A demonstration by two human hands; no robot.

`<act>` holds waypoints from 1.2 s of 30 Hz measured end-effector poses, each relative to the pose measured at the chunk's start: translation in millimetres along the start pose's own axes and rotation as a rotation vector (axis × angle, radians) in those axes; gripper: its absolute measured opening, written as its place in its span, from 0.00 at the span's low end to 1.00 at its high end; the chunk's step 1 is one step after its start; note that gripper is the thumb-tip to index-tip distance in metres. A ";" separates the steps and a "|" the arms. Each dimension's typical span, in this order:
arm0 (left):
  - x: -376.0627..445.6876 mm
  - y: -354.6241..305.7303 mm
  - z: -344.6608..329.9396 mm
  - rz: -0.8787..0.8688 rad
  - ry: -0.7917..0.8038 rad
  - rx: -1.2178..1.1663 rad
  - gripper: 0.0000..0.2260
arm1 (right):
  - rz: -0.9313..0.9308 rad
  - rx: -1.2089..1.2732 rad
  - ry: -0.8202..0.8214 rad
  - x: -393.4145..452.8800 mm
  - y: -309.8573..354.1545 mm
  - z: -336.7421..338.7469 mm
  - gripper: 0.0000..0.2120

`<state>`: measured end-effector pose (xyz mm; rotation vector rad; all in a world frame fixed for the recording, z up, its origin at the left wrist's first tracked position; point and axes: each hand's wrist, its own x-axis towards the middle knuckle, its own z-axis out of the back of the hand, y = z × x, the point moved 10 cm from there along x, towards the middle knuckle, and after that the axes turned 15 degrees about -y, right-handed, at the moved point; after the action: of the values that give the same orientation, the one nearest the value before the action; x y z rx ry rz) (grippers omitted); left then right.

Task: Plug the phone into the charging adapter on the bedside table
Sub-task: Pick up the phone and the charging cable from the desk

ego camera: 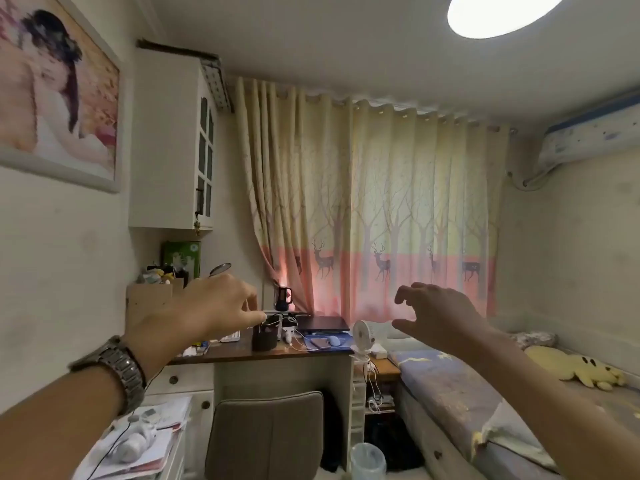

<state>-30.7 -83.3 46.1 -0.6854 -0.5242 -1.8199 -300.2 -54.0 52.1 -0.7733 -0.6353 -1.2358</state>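
Both my hands are raised in front of me, well above the furniture and holding nothing. My left hand (214,306), with a metal watch on its wrist, hangs over the left part of the desk with its fingers loosely curled down. My right hand (433,313) is spread, fingers apart, over the gap between desk and bed. The small brown bedside table (386,368) stands between desk and bed, with white cables (372,375) hanging at its front edge. I cannot make out an adapter. A flat phone-like object (317,342) lies on the desk's blue pad.
The wooden desk (242,355) holds a black pen holder (265,336), a shut laptop (323,323) and a white fan (365,336). A grey chair (266,434) stands before it. The bed (450,386) with a yellow plush toy (571,370) fills the right. A bin (368,460) stands on the floor.
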 end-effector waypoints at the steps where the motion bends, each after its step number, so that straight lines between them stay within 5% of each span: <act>1: -0.9 3.7 -6.2 0.003 0.022 0.006 0.14 | 0.005 -0.015 0.006 -0.7 4.7 -5.1 0.19; 14: 50.8 35.2 -97.5 0.009 0.088 -0.001 0.14 | -0.006 -0.037 -0.031 32.6 -9.2 -102.2 0.18; 36: 280.8 61.6 -305.7 -0.046 0.045 0.034 0.15 | -0.107 -0.043 0.008 186.4 -133.3 -345.0 0.18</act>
<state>-109.1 -494.1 11.6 -0.6128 -0.5442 -1.8610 -384.0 -457.9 15.3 -0.7778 -0.6521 -1.3531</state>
